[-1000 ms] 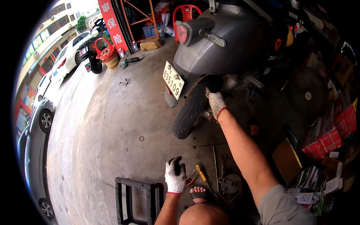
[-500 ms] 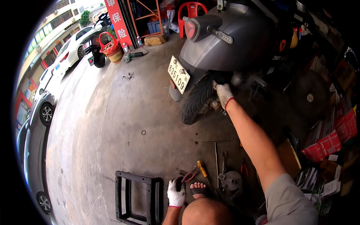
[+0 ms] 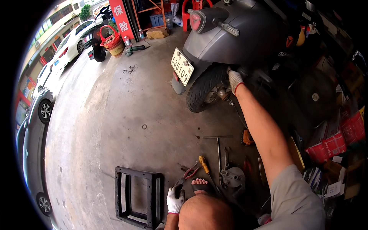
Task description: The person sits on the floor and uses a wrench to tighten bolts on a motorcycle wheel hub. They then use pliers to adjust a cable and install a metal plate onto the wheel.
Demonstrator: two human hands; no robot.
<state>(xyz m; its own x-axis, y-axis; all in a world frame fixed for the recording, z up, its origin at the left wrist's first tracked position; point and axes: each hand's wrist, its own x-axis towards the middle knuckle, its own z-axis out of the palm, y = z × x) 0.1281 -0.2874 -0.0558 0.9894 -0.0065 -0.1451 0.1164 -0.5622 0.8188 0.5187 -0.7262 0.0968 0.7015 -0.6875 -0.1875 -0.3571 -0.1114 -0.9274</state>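
My right hand (image 3: 235, 80), in a white glove with a red cuff, reaches to the upper side of the scooter's rear tyre (image 3: 205, 92), below the grey body (image 3: 226, 42). Its fingertips are hidden in shadow by the wheel. Down by my knee, my left hand (image 3: 175, 200) wears a white glove with dark-stained fingers, which look apart. Just beyond its fingertips, red-handled pliers (image 3: 190, 173) lie on the floor. Beside them is a screwdriver (image 3: 203, 164) with a yellow handle.
A black metal frame (image 3: 119, 191) stands left of my left hand. Right of my foot lie a T-handle wrench (image 3: 219, 157), a spanner (image 3: 226, 158) and a round grey metal part (image 3: 233, 177). An orange-black tool (image 3: 247, 137) sits below my forearm. Red boxes (image 3: 326, 147) are at right.
My right hand has shifted up and right along the tyre, its fingers now more hidden. My left hand has drawn back slightly from the pliers. The view has tilted a little.
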